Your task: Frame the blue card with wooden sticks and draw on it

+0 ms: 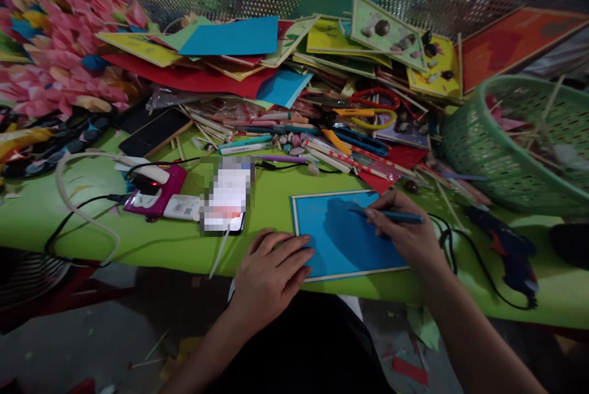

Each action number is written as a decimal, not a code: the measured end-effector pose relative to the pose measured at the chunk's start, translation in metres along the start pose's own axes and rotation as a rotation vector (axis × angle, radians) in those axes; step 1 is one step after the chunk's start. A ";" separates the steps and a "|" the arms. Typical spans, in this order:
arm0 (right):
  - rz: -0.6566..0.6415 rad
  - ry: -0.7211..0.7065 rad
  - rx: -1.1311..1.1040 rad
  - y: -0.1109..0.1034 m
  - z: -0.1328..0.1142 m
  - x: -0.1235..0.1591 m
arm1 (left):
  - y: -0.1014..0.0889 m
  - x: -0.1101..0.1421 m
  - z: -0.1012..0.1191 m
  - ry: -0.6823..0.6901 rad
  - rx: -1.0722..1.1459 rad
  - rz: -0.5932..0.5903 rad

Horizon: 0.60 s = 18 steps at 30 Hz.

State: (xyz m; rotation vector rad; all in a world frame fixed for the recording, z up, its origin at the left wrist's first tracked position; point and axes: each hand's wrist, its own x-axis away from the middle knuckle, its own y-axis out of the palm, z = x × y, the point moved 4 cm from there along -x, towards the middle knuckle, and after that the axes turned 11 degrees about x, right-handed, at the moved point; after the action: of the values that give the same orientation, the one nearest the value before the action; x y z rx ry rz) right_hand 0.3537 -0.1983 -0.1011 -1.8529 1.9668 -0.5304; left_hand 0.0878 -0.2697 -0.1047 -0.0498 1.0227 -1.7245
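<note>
Green tabletop [156, 250], cluttered along the back; green perforated basket [483, 161] at far right. Pile of colored card sheets [230, 35] behind the loose pens, sticks and scissors. Blue card [340, 253] lies flat near the table's front edge, between the hands. Pale border strips [354, 274] in place on its left, top and bottom; right side partly hidden by the right hand, can't tell if that one's finished. Faint marks by the pen tip, too small to read; most of the visible blue face looks unmarked, so the drawing or writing seems at an early stage.

Left hand [271, 265]: loosely spread, fingertips on the card's left part, grasping nothing. Right hand [409, 234]: pinching the pen, above the card's right part. Glue gun [510, 253] and its cord limit room to the right; lit phone [225, 197] sits left of the card, with a green gap between. Back side is tight against sticks and red paper. Dark teal pen [400, 216] slants, tip over the card's upper middle, contact can't be confirmed
</note>
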 end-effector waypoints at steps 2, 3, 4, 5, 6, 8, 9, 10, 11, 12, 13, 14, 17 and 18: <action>-0.010 0.001 -0.008 0.001 0.000 0.000 | 0.000 0.000 0.000 0.000 -0.006 0.005; -0.014 0.001 -0.010 0.001 0.001 0.000 | 0.000 0.000 0.000 0.002 -0.008 0.005; -0.015 0.002 -0.011 0.001 0.001 0.000 | 0.000 0.000 0.000 0.004 -0.010 0.007; -0.019 0.005 -0.008 0.001 0.001 0.000 | 0.000 0.000 0.000 0.007 -0.012 0.009; -0.024 0.012 -0.004 0.000 0.001 0.000 | 0.000 0.001 0.001 0.008 -0.013 0.010; -0.029 0.028 0.002 0.000 0.002 0.001 | 0.000 0.001 0.001 0.009 -0.013 0.016; -0.031 0.035 0.004 0.000 0.002 0.001 | 0.000 0.001 0.001 0.008 -0.013 0.019; -0.033 0.042 0.004 -0.001 0.003 0.001 | 0.000 0.001 0.001 0.009 -0.012 0.020; -0.033 0.046 0.004 -0.001 0.003 0.002 | 0.000 0.001 0.001 0.009 -0.012 0.020; -0.033 0.048 0.004 -0.001 0.003 0.002 | 0.000 0.001 0.001 0.009 -0.011 0.019; -0.035 0.048 0.006 -0.001 0.004 0.002 | 0.000 0.000 0.001 0.007 -0.010 0.017; -0.034 0.047 0.007 -0.001 0.004 0.002 | 0.000 0.000 0.001 0.003 -0.009 0.015; -0.024 0.034 0.012 -0.002 0.004 0.001 | 0.000 0.000 0.001 -0.005 -0.005 0.009; -0.017 0.029 0.014 -0.003 0.004 0.001 | 0.000 0.000 0.001 -0.005 -0.003 0.008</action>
State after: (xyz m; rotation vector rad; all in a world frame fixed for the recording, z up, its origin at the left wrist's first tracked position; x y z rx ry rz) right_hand 0.3577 -0.1991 -0.1029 -1.8650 1.9618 -0.5776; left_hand 0.0880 -0.2704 -0.1043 -0.0522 1.0207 -1.7142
